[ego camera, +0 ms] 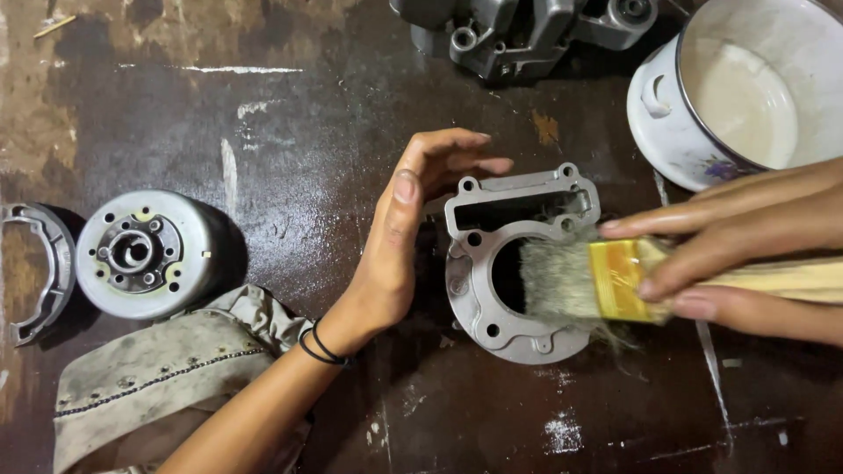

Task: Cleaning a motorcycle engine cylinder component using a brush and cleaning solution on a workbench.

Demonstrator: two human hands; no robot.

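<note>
- Head view looks down on a dark, stained workbench (290,140).
- At centre frame stands a grey metal engine cylinder (514,263), its round bore facing up.
- My left hand (399,237) stands on edge against the cylinder's left side, fingers open and curved over its upper left corner, gripping nothing.
- My right hand (746,254) comes in from the right edge, fingers clamped on a paintbrush (615,281) with a yellow band and pale wooden handle.
- Its bristles lie across the cylinder's top face and the right of the bore.
- Upper right: a white enamel pot (667,114) holding pale liquid.
- Top centre: a grey cast engine part (518,31).
- Left: a round flywheel (140,253), a curved metal piece (39,268) at the edge.
- Lower left: a dirty cloth (167,369) under my forearm.
</note>
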